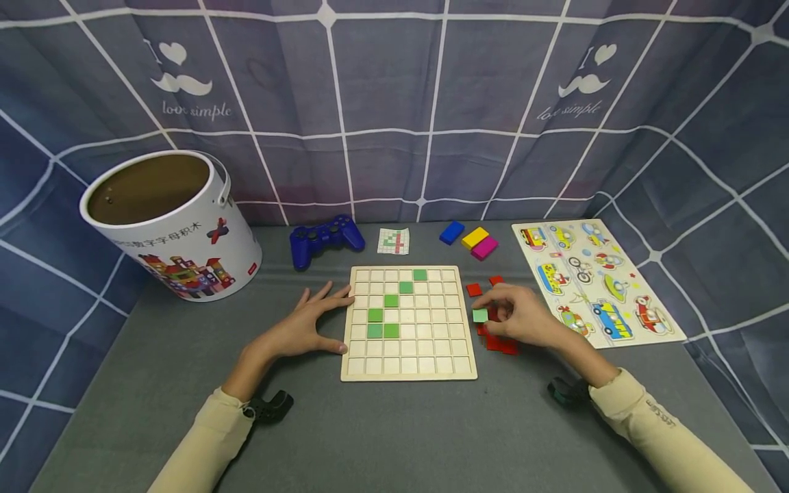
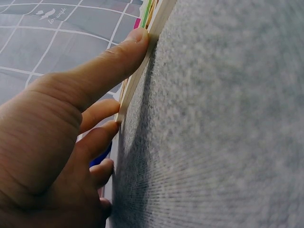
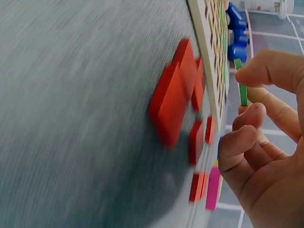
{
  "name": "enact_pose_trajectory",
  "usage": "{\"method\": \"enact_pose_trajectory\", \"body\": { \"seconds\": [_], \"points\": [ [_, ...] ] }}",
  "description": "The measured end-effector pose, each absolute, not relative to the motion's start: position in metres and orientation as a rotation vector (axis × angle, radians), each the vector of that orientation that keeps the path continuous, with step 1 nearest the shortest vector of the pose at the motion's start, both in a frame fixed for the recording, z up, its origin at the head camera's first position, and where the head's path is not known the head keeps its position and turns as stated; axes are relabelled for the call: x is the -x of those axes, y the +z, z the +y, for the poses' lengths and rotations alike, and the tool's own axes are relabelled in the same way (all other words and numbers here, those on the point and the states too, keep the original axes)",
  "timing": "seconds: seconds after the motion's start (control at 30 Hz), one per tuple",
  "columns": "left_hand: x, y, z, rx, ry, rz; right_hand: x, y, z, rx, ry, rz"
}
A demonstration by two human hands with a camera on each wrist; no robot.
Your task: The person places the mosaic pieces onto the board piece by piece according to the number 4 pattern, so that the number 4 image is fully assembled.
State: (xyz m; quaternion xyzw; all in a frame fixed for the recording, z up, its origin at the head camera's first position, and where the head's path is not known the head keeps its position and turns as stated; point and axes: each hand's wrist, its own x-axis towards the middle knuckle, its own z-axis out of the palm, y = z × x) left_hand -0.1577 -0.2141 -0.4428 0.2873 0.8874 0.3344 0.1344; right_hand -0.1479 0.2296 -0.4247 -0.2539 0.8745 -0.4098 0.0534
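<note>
Green tile (image 1: 480, 315) pinched beside the board (image 1: 422, 315), seemingly ready for placing.
At mid-tabletop (image 1: 401, 438), the right hand (image 1: 516, 315) grips it near red tiles (image 1: 501, 344); the left hand (image 1: 301, 327), fingers spread, touches the board's left side. Next likely calls for aligning it over a bare square. The bucket (image 1: 185, 239) by the back left corner reads "数字字母积木"; the curtain (image 1: 385, 168), "love simple".

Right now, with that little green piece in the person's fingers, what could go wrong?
The right hand pinches a small green tile beside the board, so it might slip and land among the red tiles. Those lie loose right by the hand, so a brush could scatter them. The left hand touches the board's left edge; a push there might shift it and perhaps jostle the green tiles in the grid.
</note>
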Motion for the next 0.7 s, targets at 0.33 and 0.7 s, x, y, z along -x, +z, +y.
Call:
{"method": "enact_pose_trajectory", "body": {
  "seconds": [0.33, 0.7],
  "points": [
    [0.158, -0.443, -0.214, -0.835, 0.971, 2.577, 0.154, -0.431, 0.180, 0.907, -1.312, 2.592],
    [0.159, -0.444, -0.214, -0.841, 0.987, 2.568, 0.154, -0.434, 0.134, 1.073, -1.164, 2.555]
  ]
}}
